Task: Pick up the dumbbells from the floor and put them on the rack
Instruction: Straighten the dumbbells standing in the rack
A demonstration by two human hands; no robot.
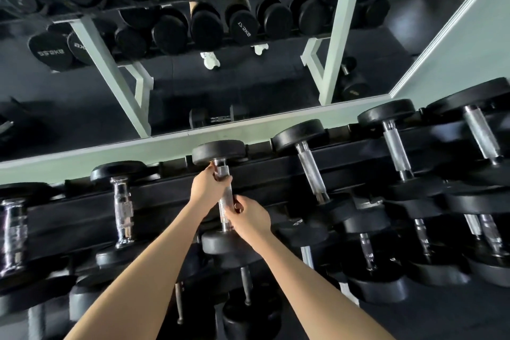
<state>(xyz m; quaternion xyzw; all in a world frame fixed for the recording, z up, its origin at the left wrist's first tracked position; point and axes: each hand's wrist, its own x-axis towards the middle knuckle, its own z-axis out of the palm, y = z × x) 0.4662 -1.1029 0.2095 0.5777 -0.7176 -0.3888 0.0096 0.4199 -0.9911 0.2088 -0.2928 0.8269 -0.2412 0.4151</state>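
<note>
A black dumbbell [219,151] with a steel handle lies across the top tier of the black rack [171,196], its far head at the back rail and its near head at the front rail. My left hand [207,186] is wrapped around the upper part of the handle. Lower on the same handle, my right hand [248,215] grips near the front head. Both forearms reach in from the bottom of the view.
Other dumbbells lie on the top tier on both sides, one to the left [121,201] and one to the right [311,171]. Lower tiers hold more dumbbells [367,251]. A wall mirror [220,77] behind the rack reflects the rack and floor.
</note>
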